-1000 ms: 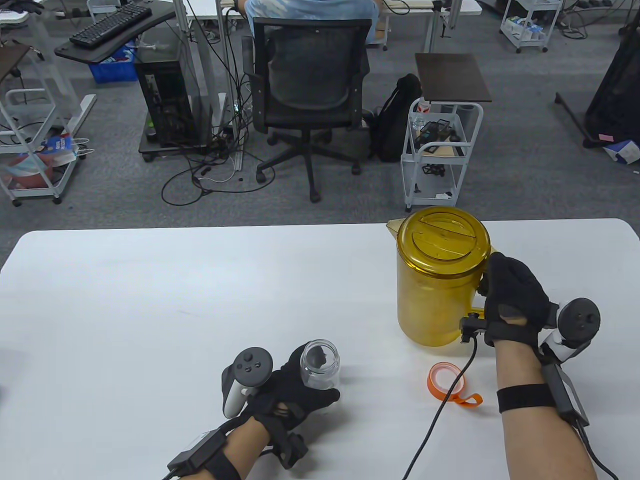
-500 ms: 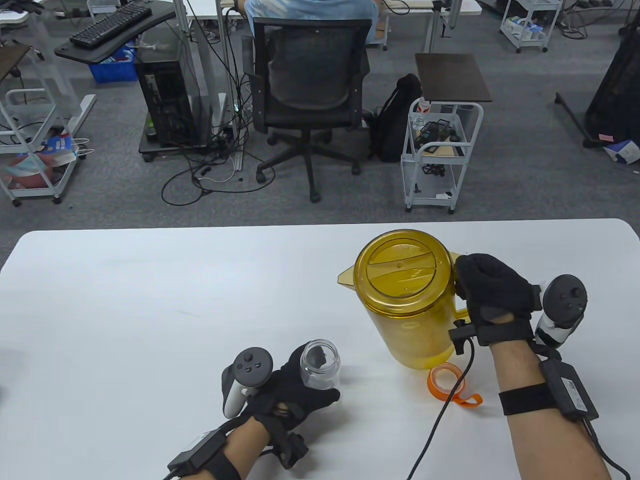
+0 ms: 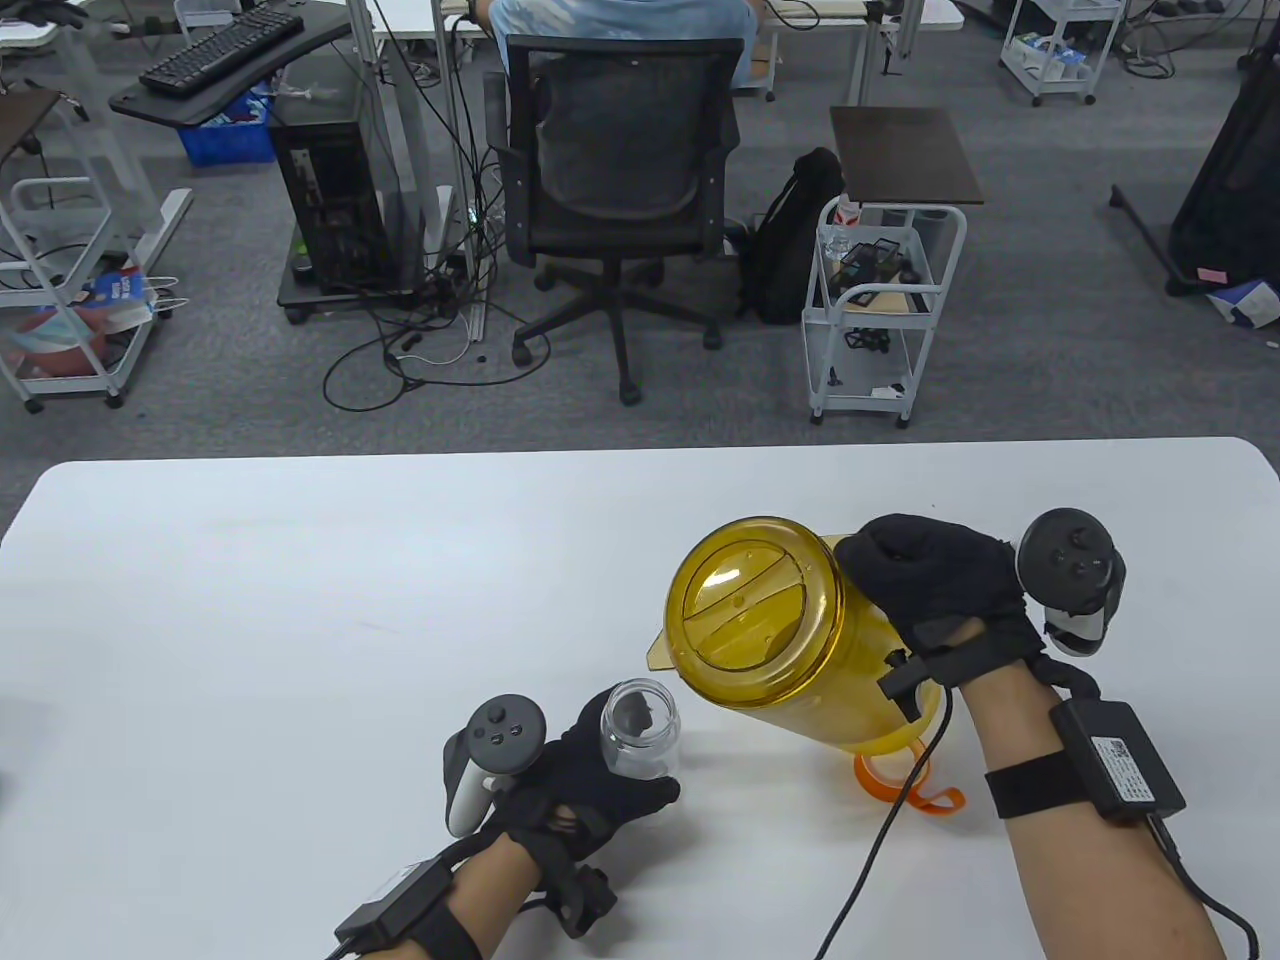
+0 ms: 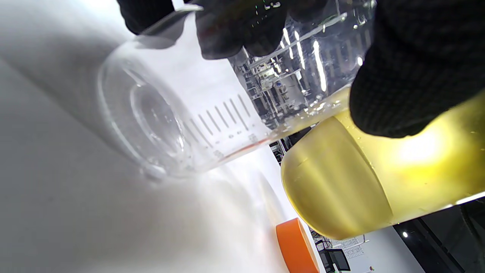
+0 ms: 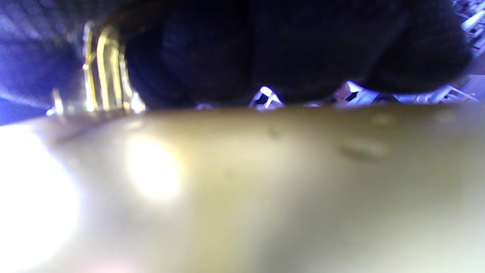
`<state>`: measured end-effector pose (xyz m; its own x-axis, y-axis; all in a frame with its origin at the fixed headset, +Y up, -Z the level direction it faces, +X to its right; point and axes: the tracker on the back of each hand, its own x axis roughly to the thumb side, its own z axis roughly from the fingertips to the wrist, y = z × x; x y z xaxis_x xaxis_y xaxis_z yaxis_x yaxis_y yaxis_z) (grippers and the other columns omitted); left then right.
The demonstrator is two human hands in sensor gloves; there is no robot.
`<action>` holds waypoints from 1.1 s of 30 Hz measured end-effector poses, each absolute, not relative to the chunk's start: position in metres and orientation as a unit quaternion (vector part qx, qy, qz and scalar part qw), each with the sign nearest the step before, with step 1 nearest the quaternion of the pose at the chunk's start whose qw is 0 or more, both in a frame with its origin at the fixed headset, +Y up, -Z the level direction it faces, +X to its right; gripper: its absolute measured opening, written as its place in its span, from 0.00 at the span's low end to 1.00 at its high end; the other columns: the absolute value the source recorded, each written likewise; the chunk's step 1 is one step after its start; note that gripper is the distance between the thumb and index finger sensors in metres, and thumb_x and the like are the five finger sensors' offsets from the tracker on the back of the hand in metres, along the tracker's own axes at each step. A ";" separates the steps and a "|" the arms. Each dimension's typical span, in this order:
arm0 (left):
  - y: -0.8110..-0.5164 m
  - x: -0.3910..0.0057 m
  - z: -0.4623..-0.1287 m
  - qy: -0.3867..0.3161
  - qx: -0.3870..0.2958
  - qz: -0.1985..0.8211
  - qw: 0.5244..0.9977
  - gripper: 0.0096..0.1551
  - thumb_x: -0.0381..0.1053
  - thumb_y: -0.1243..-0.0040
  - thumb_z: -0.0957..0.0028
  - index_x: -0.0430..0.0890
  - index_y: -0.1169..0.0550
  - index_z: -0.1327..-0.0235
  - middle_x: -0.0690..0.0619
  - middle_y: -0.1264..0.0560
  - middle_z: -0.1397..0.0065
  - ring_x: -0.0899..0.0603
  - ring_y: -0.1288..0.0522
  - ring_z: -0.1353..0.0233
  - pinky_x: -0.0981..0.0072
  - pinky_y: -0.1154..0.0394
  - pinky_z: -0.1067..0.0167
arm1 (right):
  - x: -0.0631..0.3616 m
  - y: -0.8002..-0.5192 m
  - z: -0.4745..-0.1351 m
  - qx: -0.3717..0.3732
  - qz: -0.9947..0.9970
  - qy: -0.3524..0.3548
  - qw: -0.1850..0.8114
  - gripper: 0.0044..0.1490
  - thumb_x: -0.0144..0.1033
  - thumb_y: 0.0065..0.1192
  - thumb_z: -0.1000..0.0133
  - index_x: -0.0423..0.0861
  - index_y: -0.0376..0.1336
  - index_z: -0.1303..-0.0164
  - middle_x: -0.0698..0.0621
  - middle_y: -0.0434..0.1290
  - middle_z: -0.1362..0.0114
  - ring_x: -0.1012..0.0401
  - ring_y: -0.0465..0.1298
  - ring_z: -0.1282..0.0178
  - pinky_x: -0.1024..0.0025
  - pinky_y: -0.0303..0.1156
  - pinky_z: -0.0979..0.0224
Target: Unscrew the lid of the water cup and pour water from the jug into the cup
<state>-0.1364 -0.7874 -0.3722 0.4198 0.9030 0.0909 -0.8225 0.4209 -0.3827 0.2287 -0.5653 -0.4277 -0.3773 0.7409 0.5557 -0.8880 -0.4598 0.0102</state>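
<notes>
Spreading across the near half of the table view, the white table (image 3: 250,600) carries everything in play. Largest on it is the amber jug (image 3: 790,640), lifted and tipped toward the left, its lidded top facing the camera and its spout hanging just above and to the right of the cup's open mouth; no stream of water can be made out. The right hand (image 3: 935,590) grips the jug's handle on the right side, fingers curled tight around it. In the right wrist view the jug (image 5: 242,189) fills the frame as a blurred golden wall under dark gloved fingers (image 5: 288,49).

Near the front edge, left of the jug, the left hand (image 3: 590,780) wraps round the clear water cup (image 3: 640,740), which stands upright on the table with its lid off. The left wrist view shows the cup (image 4: 182,113) with printed measuring marks, gloved fingers (image 4: 416,68) pressed against its wall.

Smallest, the orange lid (image 3: 905,780) lies on the table beneath the jug's base, partly hidden by it.
</notes>
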 end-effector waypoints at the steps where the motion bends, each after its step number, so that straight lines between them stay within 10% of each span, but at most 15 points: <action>1: -0.787 -0.136 -0.372 -0.143 -0.141 0.519 0.831 0.68 0.72 0.13 0.66 0.66 0.45 0.20 0.60 0.39 0.16 0.43 0.34 0.14 0.40 0.36 0.21 | 0.225 -0.564 -0.427 0.256 0.821 -0.148 0.489 0.37 0.74 0.74 0.56 0.47 0.80 0.70 0.44 0.83 0.65 0.53 0.81 0.73 0.47 0.83 0.59; 33: -0.787 -0.136 -0.372 -0.142 -0.142 0.518 0.831 0.68 0.72 0.13 0.65 0.66 0.45 0.20 0.60 0.39 0.16 0.42 0.34 0.14 0.39 0.36 0.21 | 0.181 -0.527 -0.414 0.322 0.867 -0.155 0.347 0.37 0.74 0.73 0.57 0.46 0.80 0.71 0.44 0.83 0.66 0.53 0.81 0.74 0.47 0.82 0.60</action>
<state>-0.1361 -0.7872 -0.3719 0.4225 0.9021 0.0882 -0.8213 0.4222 -0.3838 0.1806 -0.5269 -0.4139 -0.5511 0.5022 0.6664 -0.7016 -0.7112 -0.0443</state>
